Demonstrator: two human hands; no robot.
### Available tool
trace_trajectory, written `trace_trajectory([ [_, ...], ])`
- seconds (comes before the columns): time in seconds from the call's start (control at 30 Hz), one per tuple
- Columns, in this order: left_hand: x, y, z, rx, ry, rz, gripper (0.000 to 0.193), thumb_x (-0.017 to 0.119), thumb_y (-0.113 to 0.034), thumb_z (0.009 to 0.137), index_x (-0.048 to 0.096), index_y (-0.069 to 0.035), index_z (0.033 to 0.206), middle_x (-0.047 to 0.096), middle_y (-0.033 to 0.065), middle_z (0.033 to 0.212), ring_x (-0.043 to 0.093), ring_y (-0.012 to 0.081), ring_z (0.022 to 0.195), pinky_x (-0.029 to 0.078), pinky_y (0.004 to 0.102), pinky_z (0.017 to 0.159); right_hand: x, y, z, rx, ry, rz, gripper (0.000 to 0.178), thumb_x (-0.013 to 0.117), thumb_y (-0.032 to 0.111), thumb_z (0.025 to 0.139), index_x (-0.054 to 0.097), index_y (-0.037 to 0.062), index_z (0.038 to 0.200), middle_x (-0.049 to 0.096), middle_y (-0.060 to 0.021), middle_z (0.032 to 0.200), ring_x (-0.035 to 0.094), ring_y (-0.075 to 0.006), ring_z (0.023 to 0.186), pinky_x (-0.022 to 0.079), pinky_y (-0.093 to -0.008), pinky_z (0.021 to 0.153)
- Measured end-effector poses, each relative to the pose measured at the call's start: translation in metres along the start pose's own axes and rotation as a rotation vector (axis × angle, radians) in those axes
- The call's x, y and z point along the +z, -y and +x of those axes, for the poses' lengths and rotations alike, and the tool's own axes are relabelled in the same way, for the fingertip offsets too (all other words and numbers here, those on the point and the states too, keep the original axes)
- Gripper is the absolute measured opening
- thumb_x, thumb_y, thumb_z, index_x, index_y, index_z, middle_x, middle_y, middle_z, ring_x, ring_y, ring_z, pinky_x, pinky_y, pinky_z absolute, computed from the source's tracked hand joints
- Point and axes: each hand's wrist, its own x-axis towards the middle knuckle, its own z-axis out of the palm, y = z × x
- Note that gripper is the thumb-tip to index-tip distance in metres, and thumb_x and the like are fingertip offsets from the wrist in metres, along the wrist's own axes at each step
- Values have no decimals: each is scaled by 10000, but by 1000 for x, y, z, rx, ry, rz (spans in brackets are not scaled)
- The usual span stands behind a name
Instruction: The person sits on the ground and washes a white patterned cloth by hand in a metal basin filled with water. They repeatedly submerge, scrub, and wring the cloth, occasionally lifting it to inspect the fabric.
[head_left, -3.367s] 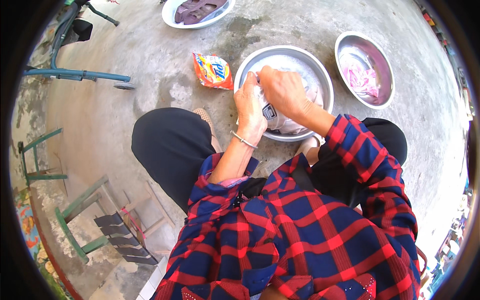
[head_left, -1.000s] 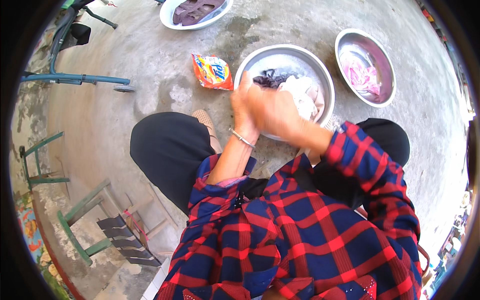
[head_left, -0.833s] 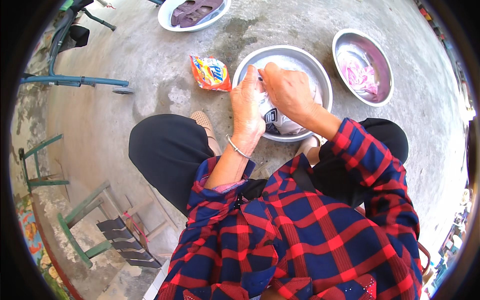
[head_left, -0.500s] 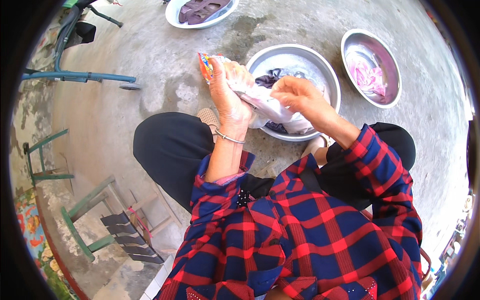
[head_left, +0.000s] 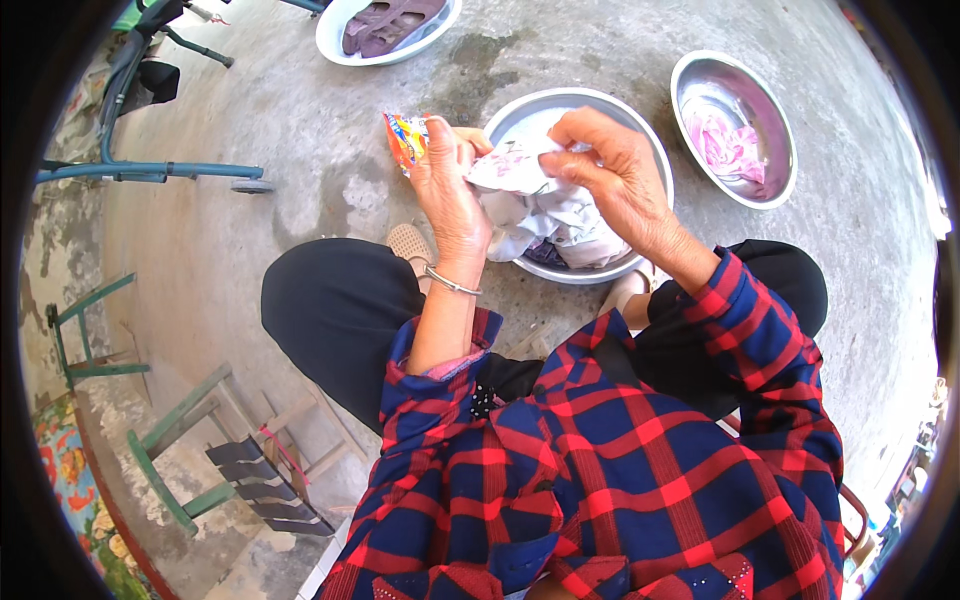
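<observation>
Left hand (head_left: 447, 190) and right hand (head_left: 615, 170), raised, fingers pinched on pale cloth (head_left: 520, 175) stretched between them; basin (head_left: 640, 150) beneath partly hidden.

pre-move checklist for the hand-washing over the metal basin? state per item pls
1. Left hand gripping the pale cloth: ok.
2. Right hand gripping the same cloth: ok.
3. Cloth held over the metal basin, not the concrete floor: ok.
4. Orange packet within reach beside the left hand: ok.
5. Second basin with the pink cloth standing apart: ok.
6. Water level in the metal basin: cannot tell, laundry hides it.
</observation>
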Motion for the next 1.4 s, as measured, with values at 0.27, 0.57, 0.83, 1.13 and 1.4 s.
trace_trajectory([
  [0.27,4,-29,-1,-362,263,-85,266,559,-294,870,589,-34,822,604,35,776,538,67,658,439,225,605,-35,1,21,164,18,285,102,549,121,812,566,33,861,561,-3,729,481,-54,717,384,-208,702],
  [0.57,0,-32,2,-263,222,-225,93,557,-148,874,550,-69,826,487,-57,751,419,33,694,356,195,673,-39,1,23,70,-41,-6,137,540,192,881,565,58,878,550,21,705,467,-34,696,375,-176,645],
  [0.83,6,-35,0,-263,213,-239,126,522,-185,899,514,-60,884,484,-40,789,452,46,756,384,203,709,-33,-1,22,252,29,368,110,539,165,843,575,61,845,554,12,722,489,-70,699,376,-207,625],
  [1.13,-2,-29,5,-241,194,-267,186,508,-234,903,511,-51,936,535,7,863,518,75,792,428,225,724,-41,1,25,240,341,301,172,621,165,787,603,67,926,594,13,819,532,-66,795,398,-204,741],
  [1.4,-3,-21,4,-214,290,-36,166,528,-188,896,543,-28,855,551,7,801,534,68,763,440,202,707,-35,-2,23,225,265,465,115,586,181,827,586,78,879,555,46,808,502,-46,771,387,-195,707],
])
